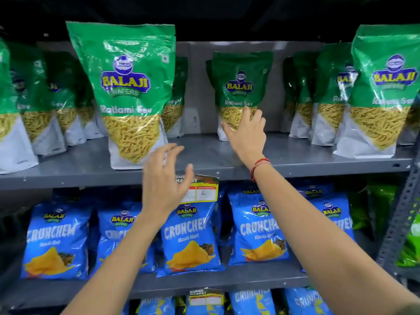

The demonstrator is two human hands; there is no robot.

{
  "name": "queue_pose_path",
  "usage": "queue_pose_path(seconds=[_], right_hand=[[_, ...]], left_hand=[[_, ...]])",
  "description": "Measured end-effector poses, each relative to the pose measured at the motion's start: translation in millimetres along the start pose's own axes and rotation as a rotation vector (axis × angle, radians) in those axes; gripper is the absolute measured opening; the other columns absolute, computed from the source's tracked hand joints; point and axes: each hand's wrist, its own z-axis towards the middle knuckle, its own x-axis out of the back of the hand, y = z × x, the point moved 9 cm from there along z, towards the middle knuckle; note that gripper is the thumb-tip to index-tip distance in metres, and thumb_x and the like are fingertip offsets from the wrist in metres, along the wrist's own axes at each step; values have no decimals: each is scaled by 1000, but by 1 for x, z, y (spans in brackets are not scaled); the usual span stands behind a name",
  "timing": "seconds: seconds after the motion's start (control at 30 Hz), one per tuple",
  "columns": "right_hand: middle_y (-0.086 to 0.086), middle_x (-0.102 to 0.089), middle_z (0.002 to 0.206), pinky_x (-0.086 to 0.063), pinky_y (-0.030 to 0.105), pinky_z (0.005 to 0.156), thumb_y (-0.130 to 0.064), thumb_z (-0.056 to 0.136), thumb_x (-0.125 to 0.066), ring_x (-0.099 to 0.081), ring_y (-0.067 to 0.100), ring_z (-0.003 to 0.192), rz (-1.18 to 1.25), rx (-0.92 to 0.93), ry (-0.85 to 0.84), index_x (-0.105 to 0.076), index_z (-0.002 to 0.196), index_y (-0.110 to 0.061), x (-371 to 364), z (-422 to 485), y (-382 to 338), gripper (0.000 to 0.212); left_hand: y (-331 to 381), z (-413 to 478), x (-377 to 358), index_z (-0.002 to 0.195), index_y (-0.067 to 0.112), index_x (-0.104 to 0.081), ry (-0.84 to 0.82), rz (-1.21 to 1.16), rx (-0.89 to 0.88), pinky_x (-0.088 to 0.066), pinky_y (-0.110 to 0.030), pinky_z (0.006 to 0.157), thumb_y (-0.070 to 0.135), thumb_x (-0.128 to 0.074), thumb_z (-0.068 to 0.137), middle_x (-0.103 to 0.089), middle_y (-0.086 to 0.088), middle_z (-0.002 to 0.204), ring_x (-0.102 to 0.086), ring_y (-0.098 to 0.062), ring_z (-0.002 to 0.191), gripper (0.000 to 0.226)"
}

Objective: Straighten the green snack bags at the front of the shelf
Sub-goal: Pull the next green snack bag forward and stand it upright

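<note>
Reaching into the upper shelf, your right hand has its grip spread open, fingers over the lower clear window of the set-back Ratlami Sev bag; whether they touch the film yet is hard to tell. Your left hand hovers open and empty in front of the shelf lip, just right of the front Ratlami Sev bag, which leans a little to the left.

Expect these stand-up pouches to be light, soft and crinkly, with glossy film that slides under the fingers. The sev inside likely crumbles if you squeeze, so take each bag by its side seams or flat bottom gusset, not the belly.

You have bare grey shelf between the front bag and the rear one, so there is room to slide the rear bag forward. Stop short of the front lip, where a light pouch could tip off onto the blue Crunchem bags below. The price tag hangs from that lip beside your left hand; avoid snagging it.
</note>
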Motion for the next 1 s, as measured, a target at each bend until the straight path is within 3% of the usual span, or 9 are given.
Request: queue_pose_path(seconds=[0.2, 0.3, 0.4, 0.5, 0.77, 1.0], right_hand=[[19, -40, 131, -44, 46, 87, -52, 84, -60, -40, 37, 118, -65, 28, -114, -35, 138, -7, -24, 41, 44, 74], [20, -35, 135, -41, 46, 95, -52, 81, -65, -36, 37, 124, 6, -18, -232, -27, 144, -10, -46, 51, 58, 85], [22, -29, 140, -35, 48, 103, -50, 77, -71, -31, 40, 129, 104, -89, -330, -16, 149, -13, -66, 56, 67, 98], [23, -26, 142, -31, 47, 107, -52, 72, -75, -29, 41, 131, 99, -105, -378, -8, 151, -14, -84, 60, 70, 110], [24, -8, 153, -29, 50, 111, -40, 67, -84, -21, 43, 139, 248, -190, -389, -1, 152, -18, -107, 77, 62, 120], [21, -15, 150, -34, 54, 106, -37, 63, -86, -28, 42, 136, 248, -227, -312, -4, 151, -20, -108, 86, 56, 122]], left_hand=[[55, 18, -90, 122, 0, -61, -306, 100, -108, -47, -45, 93, 50, -38, 87, -58, -19, 131, -50, -34, 126, 66], [54, 19, -112, 119, 3, -65, -390, 195, -43, -49, -43, 88, 59, -26, 87, -61, -18, 129, -52, -30, 126, 75], [56, 19, -111, 93, 6, -73, -371, 250, -19, -53, -37, 64, 59, -25, 88, -74, -12, 95, -69, -29, 90, 71], [59, 19, -108, 78, 7, -72, -321, 298, -49, -50, -35, 51, 55, -30, 90, -74, -10, 77, -69, -28, 68, 65], [62, 20, -105, 75, 7, -73, -200, 330, -77, -47, -31, 48, 51, -34, 90, -75, -8, 77, -69, -27, 66, 60], [59, 19, -106, 75, 6, -71, -181, 311, -63, -48, -35, 51, 53, -30, 91, -73, -10, 75, -68, -29, 67, 64]])
